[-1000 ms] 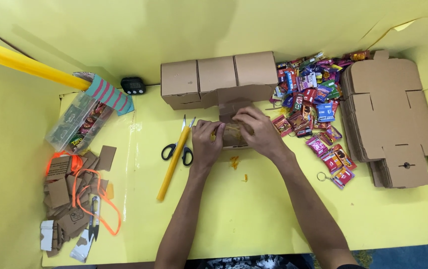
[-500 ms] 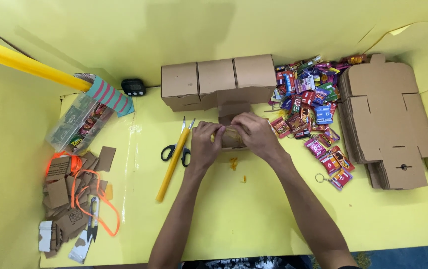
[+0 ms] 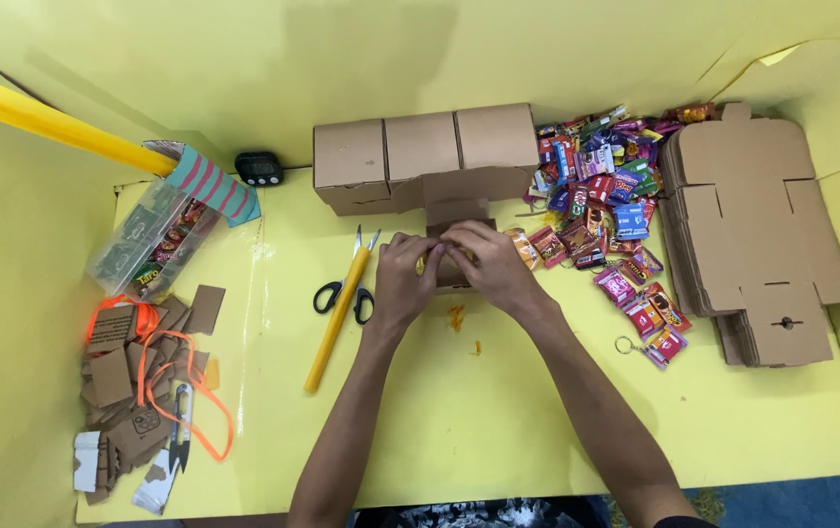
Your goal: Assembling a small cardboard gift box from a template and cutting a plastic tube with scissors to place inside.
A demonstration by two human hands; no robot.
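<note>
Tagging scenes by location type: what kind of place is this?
Probably a small hand-packing station walled and floored in yellow. Signs: a stack of flat die-cut cardboard blanks, a row of folded cardboard boxes, and a pile of wrapped candies. Both hands, left hand and right hand, are on a small box.

Three closed boxes [image 3: 425, 156], one scissors [image 3: 342, 293]

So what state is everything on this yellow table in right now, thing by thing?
Small cardboard box: gripped between both hands, lid flap up.
Left hand: closed on the box.
Right hand: closed on the box.
Three finished boxes: shut, in a row.
Box blanks: flat, stacked.
Scissors: slightly open.
Candy packets: loose pile.
</note>
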